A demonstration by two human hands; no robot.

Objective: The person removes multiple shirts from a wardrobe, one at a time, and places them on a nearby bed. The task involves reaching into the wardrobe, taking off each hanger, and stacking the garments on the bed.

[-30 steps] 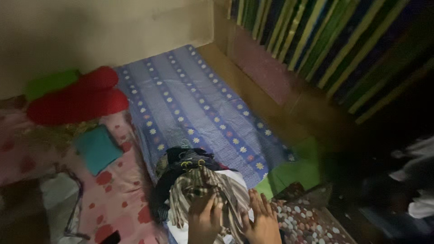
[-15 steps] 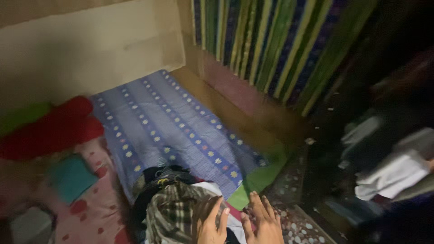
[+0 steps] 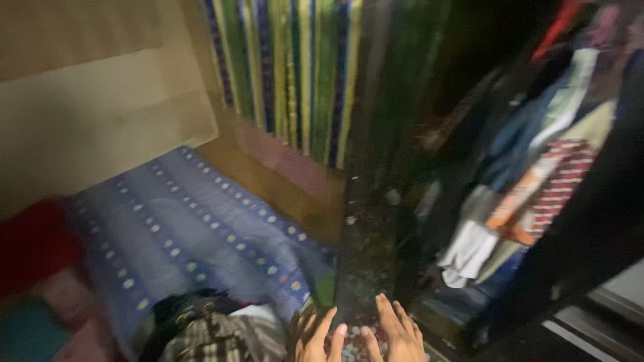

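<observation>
My left hand [image 3: 315, 337] and my right hand [image 3: 397, 332] show at the bottom edge, fingers spread, holding nothing. The left hand rests by a pile of folded clothes [image 3: 215, 328], with a striped brown-and-white garment on top and dark cloth under it. The right hand hovers over a pebble-patterned mat [image 3: 355, 335]. The pile lies at the near end of a blue flower-patterned sheet [image 3: 181, 241]. The view is blurred.
A striped green, blue and yellow curtain [image 3: 295, 67] hangs behind. An open dark wardrobe with hanging and piled clothes [image 3: 530, 174] stands at the right. A red pillow [image 3: 30, 245] lies at the left, against a pale wall [image 3: 94, 114].
The view has swung to the right, bringing the wardrobe into sight and pushing the pillows and pink sheet off to the left. Both hands stay low with fingers apart.
</observation>
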